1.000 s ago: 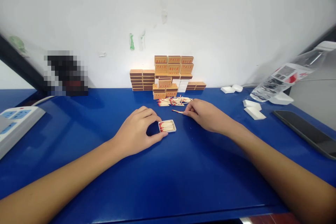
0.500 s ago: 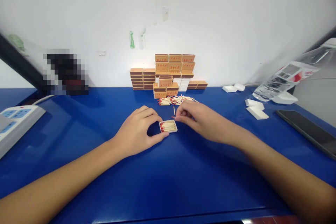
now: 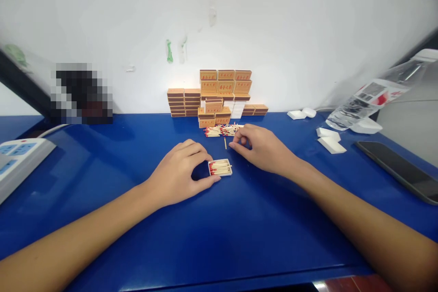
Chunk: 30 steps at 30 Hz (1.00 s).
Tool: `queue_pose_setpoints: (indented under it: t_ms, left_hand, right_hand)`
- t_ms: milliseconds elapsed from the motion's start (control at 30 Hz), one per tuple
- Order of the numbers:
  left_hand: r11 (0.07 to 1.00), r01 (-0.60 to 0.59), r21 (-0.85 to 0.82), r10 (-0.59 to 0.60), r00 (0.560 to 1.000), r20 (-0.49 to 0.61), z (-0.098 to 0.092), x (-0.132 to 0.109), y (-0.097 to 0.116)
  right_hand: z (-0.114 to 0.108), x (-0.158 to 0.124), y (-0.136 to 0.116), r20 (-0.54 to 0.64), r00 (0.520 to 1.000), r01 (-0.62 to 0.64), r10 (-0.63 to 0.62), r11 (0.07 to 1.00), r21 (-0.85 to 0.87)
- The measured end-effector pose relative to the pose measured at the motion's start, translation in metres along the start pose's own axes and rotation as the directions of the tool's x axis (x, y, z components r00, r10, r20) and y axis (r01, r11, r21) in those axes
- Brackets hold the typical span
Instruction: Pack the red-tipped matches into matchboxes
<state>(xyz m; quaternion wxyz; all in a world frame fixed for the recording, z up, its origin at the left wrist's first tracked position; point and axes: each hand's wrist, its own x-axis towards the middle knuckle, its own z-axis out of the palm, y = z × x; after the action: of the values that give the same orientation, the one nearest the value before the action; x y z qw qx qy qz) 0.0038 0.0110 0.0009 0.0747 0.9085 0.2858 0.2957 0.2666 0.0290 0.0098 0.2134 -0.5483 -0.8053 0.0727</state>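
My left hand (image 3: 183, 171) grips a small white matchbox tray (image 3: 230, 174) on the blue table, thumb at its near side and fingertips at its far side. Red-headed matches (image 3: 219, 166) lie in the tray, heads to the left; one pokes past the right rim. My right hand (image 3: 258, 146) is over the table, right of and beyond the tray, thumb and index finger slightly apart with nothing seen between them. A single match (image 3: 225, 143) lies just left of those fingertips. Behind it is a loose heap of matches (image 3: 214, 132), partly hidden by my right hand.
Matchboxes (image 3: 225, 86) are stacked against the wall behind the heap. White pieces (image 3: 331, 144), a tilted plastic bottle (image 3: 369, 98) and a phone (image 3: 397, 169) are on the right. A power strip (image 3: 25, 159) is at the left edge, near a pixelated dark object (image 3: 82, 93).
The match that was in my right fingertips by the tray has left them, and a match now sticks out over the tray's right rim. My right hand has shifted away from the tray, its fingers parted.
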Motion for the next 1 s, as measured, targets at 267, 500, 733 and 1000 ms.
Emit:
queue_pose_setpoints:
  t_ms: [267,500,733,1000]
  left_hand:
    - [0.999,0.028,0.022,-0.028,1.000,0.013,0.001,0.000,-0.001]
    - [0.998,0.042,0.037,-0.043,0.998,0.038,0.001,0.000,-0.002]
    - [0.998,0.053,0.043,-0.055,0.997,0.048,0.000,0.000,-0.001]
    - [0.998,0.047,0.051,-0.049,0.998,0.048,0.000,0.000,-0.002]
  right_hand:
    - [-0.010,-0.003,0.001,0.185,0.983,-0.012,0.005,0.999,0.037]
    - [-0.005,-0.016,-0.031,0.128,0.961,0.219,-0.244,0.959,0.181]
    - [-0.006,-0.018,-0.031,0.111,0.961,0.245,-0.255,0.965,0.095]
    - [-0.010,-0.017,-0.032,0.221,0.942,0.224,-0.253,0.964,0.146]
